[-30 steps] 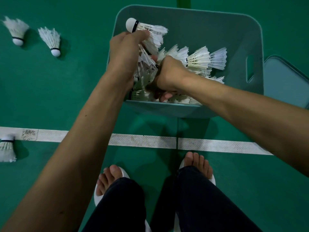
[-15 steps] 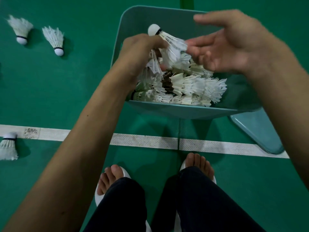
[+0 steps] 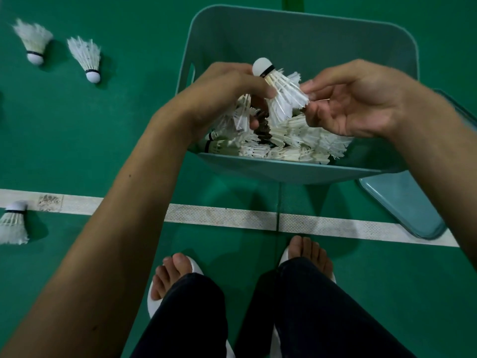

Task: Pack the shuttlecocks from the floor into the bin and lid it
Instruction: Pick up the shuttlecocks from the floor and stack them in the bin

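A teal plastic bin [image 3: 304, 34] stands on the green court floor, holding several white shuttlecocks [image 3: 291, 148] in a pile. Over the bin my left hand [image 3: 222, 94] grips a bunch of shuttlecocks, the top shuttlecock [image 3: 281, 91] pointing its cork up and away. My right hand [image 3: 361, 99] hovers at that shuttlecock's feather skirt with its fingers spread, fingertips touching the feathers. The bin's teal lid [image 3: 402, 205] lies flat on the floor to the right, partly under my right forearm.
Two loose shuttlecocks [image 3: 33, 45] [image 3: 87, 60] lie on the floor at the upper left, and a third [image 3: 13, 223] lies at the left edge on the white court line [image 3: 222, 218]. My feet in white sandals [image 3: 175, 280] stand just behind the line.
My right hand rose out of the bin, let go of what it held, then came down to the feathers of the top shuttlecock. My left hand shifted slightly right with its bunch.
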Demonstrator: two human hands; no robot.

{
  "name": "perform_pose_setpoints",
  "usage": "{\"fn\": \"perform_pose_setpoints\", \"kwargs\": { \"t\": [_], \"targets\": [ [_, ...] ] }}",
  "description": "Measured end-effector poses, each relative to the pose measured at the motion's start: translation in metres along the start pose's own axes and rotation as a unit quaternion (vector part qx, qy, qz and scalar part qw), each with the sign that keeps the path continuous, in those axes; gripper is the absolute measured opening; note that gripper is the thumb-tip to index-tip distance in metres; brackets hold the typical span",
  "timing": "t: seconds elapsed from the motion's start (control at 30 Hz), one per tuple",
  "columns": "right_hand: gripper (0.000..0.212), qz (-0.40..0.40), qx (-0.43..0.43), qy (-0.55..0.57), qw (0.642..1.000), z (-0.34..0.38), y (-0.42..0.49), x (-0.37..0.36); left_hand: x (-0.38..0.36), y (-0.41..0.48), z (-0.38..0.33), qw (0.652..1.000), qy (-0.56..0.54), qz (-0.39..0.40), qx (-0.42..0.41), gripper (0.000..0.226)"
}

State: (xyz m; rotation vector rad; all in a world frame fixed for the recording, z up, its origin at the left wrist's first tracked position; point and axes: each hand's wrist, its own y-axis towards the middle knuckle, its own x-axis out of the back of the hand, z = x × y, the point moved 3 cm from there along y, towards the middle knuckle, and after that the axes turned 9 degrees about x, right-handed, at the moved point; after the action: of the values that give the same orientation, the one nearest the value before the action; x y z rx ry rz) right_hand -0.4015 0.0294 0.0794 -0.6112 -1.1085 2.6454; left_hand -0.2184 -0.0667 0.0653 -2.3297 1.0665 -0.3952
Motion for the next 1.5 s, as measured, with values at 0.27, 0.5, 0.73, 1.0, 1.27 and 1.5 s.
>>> {"fn": "perform_pose_setpoints", "kwargs": {
  "t": [0.27,0.5,0.73,1.0,1.27,1.5],
  "targets": [
    [0.029,-0.120,0.052,-0.332,0.934,-0.007,-0.006,0.001,0.012,0.006,0.004,0.976,0.088,-0.201,-0.004,0.018],
    [0.010,-0.135,0.132,-0.559,0.808,-0.029,0.011,-0.055,0.017,0.013,0.002,0.969,-0.002,-0.243,0.053,0.026],
    [0.020,-0.130,0.136,-0.445,0.876,-0.048,0.043,-0.067,0.018,0.012,0.002,0.962,0.003,-0.270,-0.031,0.017],
    [0.019,-0.019,0.039,-0.357,0.933,-0.039,0.034,-0.069,0.014,-0.003,-0.006,0.949,-0.016,-0.307,-0.074,0.018],
    [0.052,-0.039,0.085,-0.315,0.944,0.020,-0.023,-0.006,0.009,-0.003,-0.011,0.983,-0.085,-0.163,-0.002,0.008],
    [0.039,-0.091,0.131,-0.212,0.964,0.001,-0.003,-0.014,0.001,-0.005,-0.003,0.996,0.077,-0.008,0.044,0.025]
  ]
}}
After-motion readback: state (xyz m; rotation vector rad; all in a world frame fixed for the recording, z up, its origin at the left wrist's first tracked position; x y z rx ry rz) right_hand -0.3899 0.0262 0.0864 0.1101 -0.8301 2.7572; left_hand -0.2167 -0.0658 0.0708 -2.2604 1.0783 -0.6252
